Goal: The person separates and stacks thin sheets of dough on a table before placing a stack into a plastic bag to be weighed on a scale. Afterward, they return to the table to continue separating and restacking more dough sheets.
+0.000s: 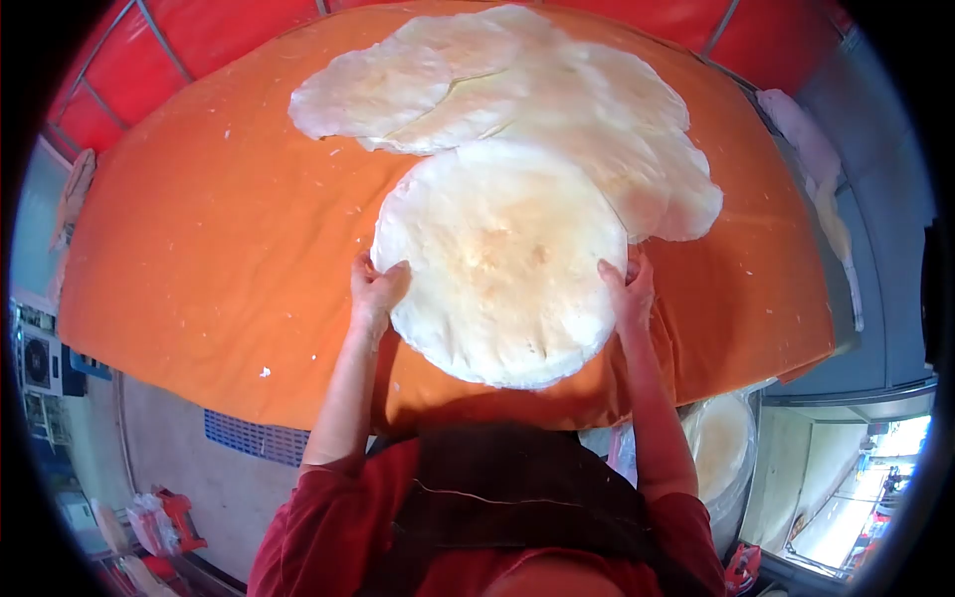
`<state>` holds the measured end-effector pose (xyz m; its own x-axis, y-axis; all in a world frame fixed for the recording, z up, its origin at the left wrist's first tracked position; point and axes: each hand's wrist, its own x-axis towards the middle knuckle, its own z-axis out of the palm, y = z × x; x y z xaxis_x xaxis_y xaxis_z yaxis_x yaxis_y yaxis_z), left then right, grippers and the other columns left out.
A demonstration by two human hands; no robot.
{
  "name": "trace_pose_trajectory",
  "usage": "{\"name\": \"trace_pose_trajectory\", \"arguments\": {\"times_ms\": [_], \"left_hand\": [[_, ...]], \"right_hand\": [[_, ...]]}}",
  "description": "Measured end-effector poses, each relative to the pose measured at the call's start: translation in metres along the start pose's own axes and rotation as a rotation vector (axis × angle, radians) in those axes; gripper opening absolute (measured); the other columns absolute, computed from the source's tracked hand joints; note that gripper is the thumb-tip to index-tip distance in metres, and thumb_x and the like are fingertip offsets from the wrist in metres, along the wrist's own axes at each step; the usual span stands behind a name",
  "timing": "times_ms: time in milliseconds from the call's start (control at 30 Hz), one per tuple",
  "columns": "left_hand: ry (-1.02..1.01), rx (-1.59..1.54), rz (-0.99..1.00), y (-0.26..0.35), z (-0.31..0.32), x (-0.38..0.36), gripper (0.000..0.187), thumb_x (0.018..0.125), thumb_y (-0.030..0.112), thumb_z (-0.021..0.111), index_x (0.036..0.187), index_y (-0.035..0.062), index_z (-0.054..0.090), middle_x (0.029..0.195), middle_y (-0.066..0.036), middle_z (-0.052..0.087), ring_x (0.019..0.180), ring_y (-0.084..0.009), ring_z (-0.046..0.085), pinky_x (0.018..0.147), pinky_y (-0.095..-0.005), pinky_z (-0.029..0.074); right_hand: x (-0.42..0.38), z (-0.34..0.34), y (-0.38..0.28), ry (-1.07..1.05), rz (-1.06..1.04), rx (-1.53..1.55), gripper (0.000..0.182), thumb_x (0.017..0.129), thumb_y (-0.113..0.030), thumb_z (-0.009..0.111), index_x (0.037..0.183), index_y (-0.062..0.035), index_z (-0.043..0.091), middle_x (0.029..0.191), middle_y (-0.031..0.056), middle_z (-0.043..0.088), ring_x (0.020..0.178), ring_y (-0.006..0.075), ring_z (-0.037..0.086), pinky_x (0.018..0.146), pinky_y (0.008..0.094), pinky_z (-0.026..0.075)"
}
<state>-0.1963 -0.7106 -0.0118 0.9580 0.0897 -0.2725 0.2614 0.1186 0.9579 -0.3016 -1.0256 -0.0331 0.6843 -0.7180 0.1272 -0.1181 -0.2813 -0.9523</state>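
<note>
A large round flatbread [502,269], pale with a browned middle, is held out in front of me above the near part of the orange cloth. My left hand [378,285] grips its left edge, thumb on top and fingers underneath. On the opposite edge my right hand [629,289] pinches it the same way. Whether it is one flatbread or a stack cannot be made out. Just beyond it, several more flatbreads [370,92] lie overlapping on the cloth, and the held one hides part of the nearest ones.
The orange cloth [199,249] covers a wide table, with small crumbs scattered on it. A clear plastic bag [721,448] with flatbread inside is below the table's right front edge. Behind stands a red sheet [617,22] with metal bars. A blue plastic grate [254,436] lies at lower left.
</note>
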Motion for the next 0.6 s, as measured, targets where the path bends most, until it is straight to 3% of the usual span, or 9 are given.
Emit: {"name": "trace_pose_trajectory", "arguments": {"times_ms": [133,267,300,367,400,433,500,567,600], "left_hand": [[-0.151,-0.189,0.203,-0.01,-0.014,0.029,0.054,0.066,-0.008,0.057,0.114,0.003,0.036,0.092,-0.011,0.057,0.08,-0.0181,0.057,0.066,-0.0289,0.048],[-0.222,-0.021,0.465,0.038,-0.084,0.048,0.054,0.063,-0.015,0.048,0.113,0.0066,0.042,0.097,-0.012,0.057,0.087,-0.0204,0.057,0.066,-0.0308,0.049],[-0.261,-0.017,0.412,0.063,-0.104,0.042,0.054,0.064,-0.015,0.045,0.114,0.0074,0.042,0.101,-0.013,0.055,0.089,-0.0219,0.056,0.068,-0.0317,0.049],[-0.3,-0.09,0.331,0.076,-0.161,0.055,0.055,0.064,-0.015,0.044,0.114,0.0063,0.04,0.104,-0.012,0.053,0.091,-0.0217,0.054,0.071,-0.0309,0.048],[-0.248,0.127,0.35,0.063,-0.195,0.068,0.05,0.067,-0.01,0.049,0.114,0.0049,0.039,0.102,-0.012,0.054,0.086,-0.0197,0.054,0.069,-0.0292,0.047],[-0.11,0.675,0.315,0.038,-0.251,0.092,0.052,0.07,-0.005,0.05,0.119,0.0059,0.036,0.096,-0.012,0.054,0.08,-0.0173,0.054,0.067,-0.0281,0.046],[0.161,1.12,0.256,0.036,-0.27,0.094,0.057,0.074,0.004,0.054,0.126,0.0074,0.032,0.108,-0.016,0.052,0.095,-0.0222,0.052,0.078,-0.0357,0.043],[0.227,1.482,0.755,0.067,-0.204,0.054,0.062,0.075,0.012,0.057,0.129,0.0073,0.028,0.119,-0.017,0.044,0.109,-0.0264,0.043,0.088,-0.0407,0.035],[0.264,1.639,1.013,0.075,-0.164,0.028,0.065,0.075,0.015,0.058,0.131,0.0073,0.026,0.125,-0.017,0.04,0.116,-0.0286,0.039,0.093,-0.0432,0.031]], "right_hand": [[0.009,-0.013,-0.027,-0.245,0.446,0.345,0.029,0.066,-0.004,0.062,0.091,0.0079,0.055,0.082,0.0143,0.059,0.069,0.0201,0.059,0.062,0.0289,0.049],[-0.035,0.036,-0.047,-0.385,0.152,0.532,0.034,0.067,-0.002,0.062,0.099,0.0012,0.05,0.09,0.0102,0.059,0.08,0.0179,0.057,0.072,0.0291,0.047],[-0.048,0.058,-0.04,-0.349,0.095,0.323,0.033,0.063,-0.004,0.067,0.09,0.0004,0.049,0.085,0.0095,0.057,0.081,0.0189,0.056,0.07,0.0318,0.046],[-0.068,0.078,-0.051,-0.628,0.096,0.195,0.035,0.063,-0.011,0.068,0.091,-0.0033,0.049,0.083,0.0099,0.058,0.077,0.0189,0.056,0.066,0.0326,0.046],[-0.064,0.084,-0.041,-0.734,0.158,0.12,0.032,0.063,-0.01,0.065,0.09,-0.0041,0.05,0.083,0.011,0.058,0.075,0.0209,0.056,0.063,0.0343,0.046],[-0.062,0.09,-0.036,-0.84,0.219,0.049,0.03,0.062,-0.009,0.063,0.089,-0.0049,0.05,0.082,0.0121,0.058,0.073,0.0229,0.057,0.06,0.0361,0.045],[-0.047,0.076,-0.053,-0.386,-0.493,-0.575,0.028,0.063,-0.008,0.055,0.089,-0.0064,0.046,0.081,0.0105,0.055,0.072,0.0299,0.055,0.054,0.0431,0.043],[-0.001,0.06,-0.047,-0.221,-0.837,-0.905,0.036,0.064,-0.007,0.051,0.1,-0.0024,0.046,0.103,0.0152,0.049,0.1,0.0309,0.045,0.082,0.043,0.037],[0.022,0.054,-0.035,-0.082,-0.942,-1.141,0.035,0.071,-0.013,0.048,0.104,-0.0024,0.045,0.11,0.0176,0.046,0.105,0.0349,0.042,0.085,0.0503,0.033]]}}
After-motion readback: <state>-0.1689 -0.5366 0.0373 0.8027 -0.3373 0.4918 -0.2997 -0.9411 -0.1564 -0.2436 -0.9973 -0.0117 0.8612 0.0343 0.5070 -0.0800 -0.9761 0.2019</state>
